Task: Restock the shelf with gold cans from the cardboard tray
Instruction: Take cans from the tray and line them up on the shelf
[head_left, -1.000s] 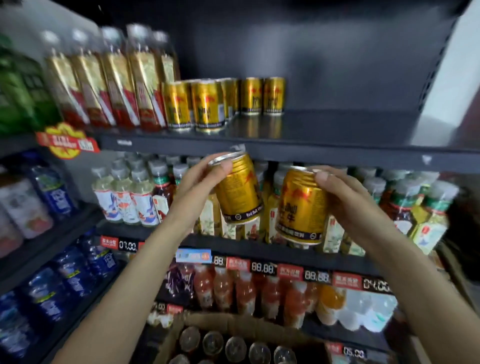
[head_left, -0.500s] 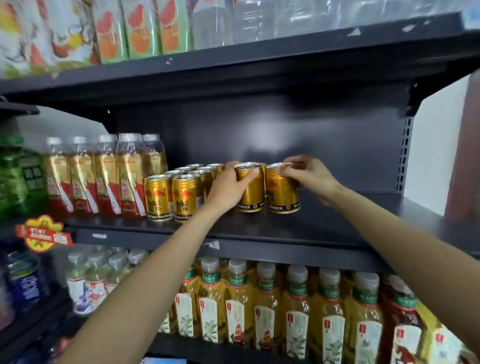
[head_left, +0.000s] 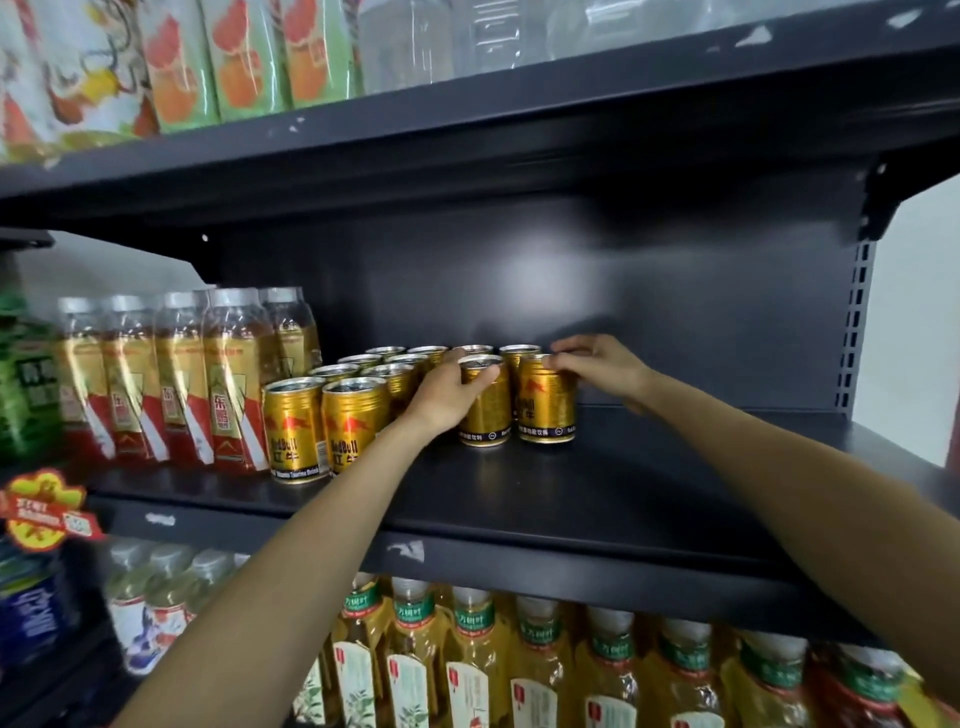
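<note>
Head view: both your arms are stretched up to the dark middle shelf (head_left: 571, 499).

Your left hand (head_left: 448, 395) is wrapped round a gold can (head_left: 485, 405): thumb and fingers curled over its upper side and rim. The can stands upright with its base on the shelf.

Your right hand (head_left: 597, 359) sits on top of a second gold can (head_left: 546, 400), fingertips (head_left: 563, 362) curled over the rim, gripping it from above. That can is also upright on the shelf, just beside the left one; I can't tell if they touch.

Both cans sit behind the shelf's front edge, directly in front of two more gold cans at the back (head_left: 519, 352).

Left of your left hand: a block of gold cans (head_left: 324, 415) in two rows running front to back, all upright, the front pair nearest the shelf edge. Your left wrist hides part of the right-hand row.

Further left on the same shelf: tall clear bottles with gold and red labels (head_left: 182, 384), then green bottles (head_left: 23, 374) at the frame edge.

The right half of the shelf is bare dark metal.

Shelf above: blurred colourful packs (head_left: 182, 62). Shelf below: yellow tea bottles with green-banded labels (head_left: 467, 665). A red and yellow promo tag (head_left: 44, 506) hangs on the shelf edge at the left.

The cardboard tray is not in view.
</note>
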